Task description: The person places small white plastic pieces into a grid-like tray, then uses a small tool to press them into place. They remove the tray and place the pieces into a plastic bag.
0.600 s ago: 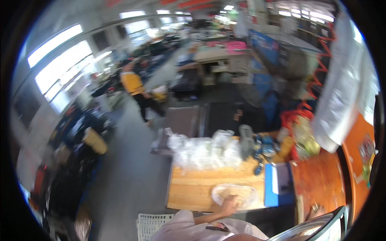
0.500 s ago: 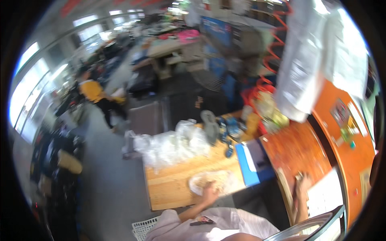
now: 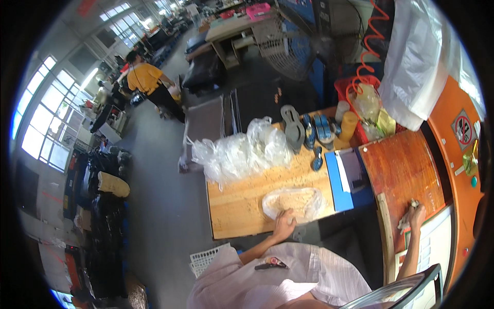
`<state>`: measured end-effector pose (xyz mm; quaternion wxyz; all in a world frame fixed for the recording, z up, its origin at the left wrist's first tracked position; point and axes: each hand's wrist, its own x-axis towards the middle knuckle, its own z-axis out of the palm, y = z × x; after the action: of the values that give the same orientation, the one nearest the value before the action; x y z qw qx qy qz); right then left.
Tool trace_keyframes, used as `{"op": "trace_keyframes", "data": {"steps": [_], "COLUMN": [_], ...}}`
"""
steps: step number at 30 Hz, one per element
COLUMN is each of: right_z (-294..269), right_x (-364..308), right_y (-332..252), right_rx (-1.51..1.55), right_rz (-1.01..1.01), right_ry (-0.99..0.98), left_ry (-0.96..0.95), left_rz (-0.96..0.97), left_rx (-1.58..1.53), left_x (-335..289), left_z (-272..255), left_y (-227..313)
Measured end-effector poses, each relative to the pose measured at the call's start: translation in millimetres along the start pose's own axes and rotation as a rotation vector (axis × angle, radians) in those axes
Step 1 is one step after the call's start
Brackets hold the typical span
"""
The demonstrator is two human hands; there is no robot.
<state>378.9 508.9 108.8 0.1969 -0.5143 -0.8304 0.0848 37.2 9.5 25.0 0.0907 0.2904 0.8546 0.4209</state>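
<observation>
While the left grip (image 3: pixel 284 225) rested at the near edge of a clear plastic bag (image 3: pixel 296 200), the right grip (image 3: pixel 418 215) was well apart from it on the right, clenched around a crumpled, whitish bundle (image 3: pixel 405 221) whose exact kind could not be told. The left grip's fingers were bent over the film, but whether they pinched it or merely lay on it could not be told. The bag lay flat just ahead of the left grip, on a pale wooden desk (image 3: pixel 239 208). Under the right grip was a worn, reddish-brown board (image 3: pixel 399 170). Farther ahead of the left grip sat a row of bulging clear bags (image 3: pixel 242 154); to the right of that row lay a grey sole (image 3: pixel 292 127), with blue-and-black pieces (image 3: pixel 323 130) beside it and a tan cylinder (image 3: pixel 348 126) past them. A blue folder (image 3: pixel 337 180) lay ahead of both grips and between them. Beyond the right grip stood a red basket (image 3: pixel 341 88) holding plastic bags. Well ahead and to the left of the left grip was a person (image 3: pixel 146 78) in a yellow top.
</observation>
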Motion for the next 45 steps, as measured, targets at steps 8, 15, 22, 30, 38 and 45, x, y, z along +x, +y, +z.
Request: {"op": "trace_keyframes", "data": {"steps": [8, 15, 22, 30, 38, 45], "right_z": [-27.9, -68.5, -68.0, 116.1, 231.4, 140.6], "right_x": [27.9, 22.3, -13.1, -88.9, -192.0, -148.1], "right_y": [-0.5, -75.1, -213.1, -382.3, -413.6, -353.0], "right_rx": [0.78, 1.34, 1.401, 1.106, 0.178, 0.522], "right_rz": [0.366, 0.607, 0.561, 0.065, -0.907, -0.54], "right_ry": [-0.073, -0.12, -0.514, -1.222, -0.938, -0.667], "left_ry": [-0.131, -0.084, -0.016, 0.037, 0.02, -0.09], "left_rz": [-0.034, -0.147, -0.097, -0.406, -0.47, -0.309], "left_rx": [0.018, -0.073, -0.128, -0.326, -0.327, -0.417], "left_x": [-4.4, 1.2, -31.6, -58.1, -61.2, -47.0], "left_z": [-14.2, -13.9, -30.3, -18.8, -16.2, -10.5], "left_y": [1.1, -19.9, -17.6, -19.3, -36.0, -32.2]}}
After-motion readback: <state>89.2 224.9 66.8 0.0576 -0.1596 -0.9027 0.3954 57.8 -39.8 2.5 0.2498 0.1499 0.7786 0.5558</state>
